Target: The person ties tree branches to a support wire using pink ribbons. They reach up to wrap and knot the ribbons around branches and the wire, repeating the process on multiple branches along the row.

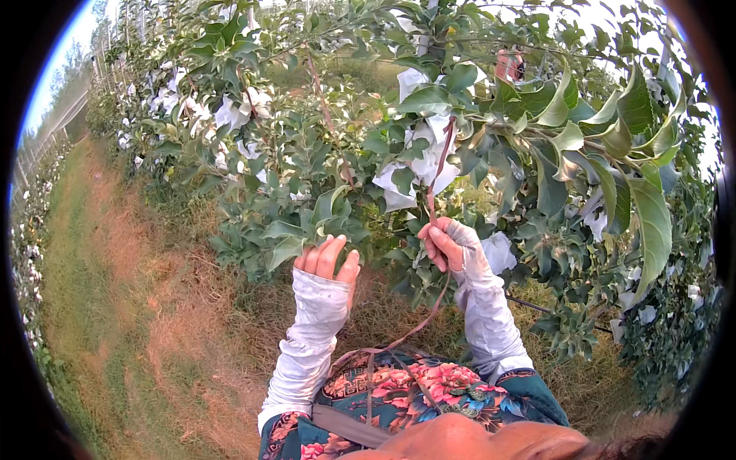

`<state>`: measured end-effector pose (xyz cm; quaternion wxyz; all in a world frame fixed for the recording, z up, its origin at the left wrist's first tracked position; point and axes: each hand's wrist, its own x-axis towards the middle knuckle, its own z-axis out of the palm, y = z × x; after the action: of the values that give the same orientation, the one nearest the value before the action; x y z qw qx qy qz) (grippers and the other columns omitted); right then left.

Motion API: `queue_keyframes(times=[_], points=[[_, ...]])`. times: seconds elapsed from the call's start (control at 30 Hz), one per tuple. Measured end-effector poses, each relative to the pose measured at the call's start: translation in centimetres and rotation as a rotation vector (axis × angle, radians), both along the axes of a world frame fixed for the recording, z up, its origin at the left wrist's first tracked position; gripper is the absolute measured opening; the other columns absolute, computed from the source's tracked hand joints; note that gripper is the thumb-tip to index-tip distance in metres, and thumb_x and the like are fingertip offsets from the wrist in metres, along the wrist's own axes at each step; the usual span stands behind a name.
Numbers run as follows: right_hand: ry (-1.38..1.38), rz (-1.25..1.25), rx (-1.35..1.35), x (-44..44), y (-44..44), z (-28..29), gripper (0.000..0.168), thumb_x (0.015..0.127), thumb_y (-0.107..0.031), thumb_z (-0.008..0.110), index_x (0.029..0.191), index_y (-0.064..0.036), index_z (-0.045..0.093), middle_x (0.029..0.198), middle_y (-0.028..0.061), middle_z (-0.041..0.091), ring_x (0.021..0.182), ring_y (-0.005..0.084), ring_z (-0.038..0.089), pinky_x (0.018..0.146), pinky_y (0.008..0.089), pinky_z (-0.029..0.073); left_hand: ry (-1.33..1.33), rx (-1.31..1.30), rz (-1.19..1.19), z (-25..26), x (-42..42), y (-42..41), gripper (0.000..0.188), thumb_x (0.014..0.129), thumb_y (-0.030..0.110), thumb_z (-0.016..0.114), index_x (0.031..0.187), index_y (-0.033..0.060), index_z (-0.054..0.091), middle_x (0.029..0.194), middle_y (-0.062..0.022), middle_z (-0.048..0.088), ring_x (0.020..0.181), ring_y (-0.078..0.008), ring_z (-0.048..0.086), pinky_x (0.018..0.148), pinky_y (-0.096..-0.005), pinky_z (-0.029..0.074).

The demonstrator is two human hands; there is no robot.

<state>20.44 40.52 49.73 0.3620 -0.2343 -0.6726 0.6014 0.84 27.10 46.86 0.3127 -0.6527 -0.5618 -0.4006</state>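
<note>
My right hand (445, 244) grips a reddish-brown strip of cloth or tape (441, 164). From my fingers the strip runs up taut to a leafy branch (489, 118), and its slack part hangs down in a curve to my lap. My left hand (329, 261) is at a shoot of green leaves (322, 221), its fingers bent and partly behind the foliage; whether they pinch a stem is hidden. White bags (434, 146) hang among the leaves just above my right hand, and another white bag (499, 253) hangs right beside it. Pale fingerless sleeves cover both my forearms.
Large leafy shoots (621, 132) reach out close at the upper right. A thin dark pipe (535, 306) runs low behind my right forearm. A grassy lane (144, 299) lies at the left, with another tree row beyond. A person (508, 64) is partly visible behind the foliage.
</note>
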Motion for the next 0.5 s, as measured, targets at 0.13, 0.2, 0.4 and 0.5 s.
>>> queue_keyframes(times=[0.13, 0.2, 0.4, 0.5], points=[[0.045, -0.079, 0.045, -2.0, 0.1, -0.7, 0.024, 0.091, -0.022, 0.045, 0.089, 0.0, 0.055, 0.06, 0.0016, 0.049, 0.039, 0.0063, 0.038, 0.037, 0.0184, 0.028, -0.125, 0.232, 0.017, -0.7, -3.0, -2.4, 0.026, 0.073, -0.003, 0.058, 0.097, 0.0048, 0.056, 0.102, -0.0123, 0.053, 0.092, -0.0279, 0.053, 0.077, -0.0372, 0.043], [0.084, -0.067, -0.017, -2.8, 0.8, -1.2, 0.023, 0.09, -0.022, 0.046, 0.09, 0.0, 0.056, 0.062, 0.0005, 0.05, 0.043, 0.0056, 0.04, 0.04, 0.0181, 0.03, -0.276, 0.279, 0.066, -1.3, -4.1, -3.6, 0.018, 0.079, -0.004, 0.052, 0.095, 0.0021, 0.054, 0.098, -0.0128, 0.054, 0.088, -0.0259, 0.055, 0.075, -0.0338, 0.045], [0.266, 0.006, -0.124, -6.7, 3.2, -1.7, 0.025, 0.09, -0.024, 0.046, 0.089, -0.001, 0.054, 0.061, 0.0018, 0.048, 0.04, 0.0063, 0.036, 0.038, 0.0186, 0.027, -0.537, 0.076, -0.138, -1.7, -7.1, -0.7, 0.022, 0.086, 0.014, 0.049, 0.103, 0.0002, 0.053, 0.105, -0.0145, 0.052, 0.097, -0.0271, 0.05, 0.084, -0.0345, 0.04], [0.406, 0.091, -0.131, -8.4, 6.1, -2.1, 0.028, 0.092, -0.027, 0.041, 0.091, -0.002, 0.053, 0.06, 0.0027, 0.046, 0.037, 0.0071, 0.035, 0.035, 0.0199, 0.027, -0.789, -0.04, -0.454, -3.0, -7.9, 2.2, 0.03, 0.083, 0.021, 0.052, 0.106, 0.001, 0.052, 0.109, -0.0123, 0.052, 0.1, -0.0264, 0.048, 0.086, -0.0339, 0.038]])
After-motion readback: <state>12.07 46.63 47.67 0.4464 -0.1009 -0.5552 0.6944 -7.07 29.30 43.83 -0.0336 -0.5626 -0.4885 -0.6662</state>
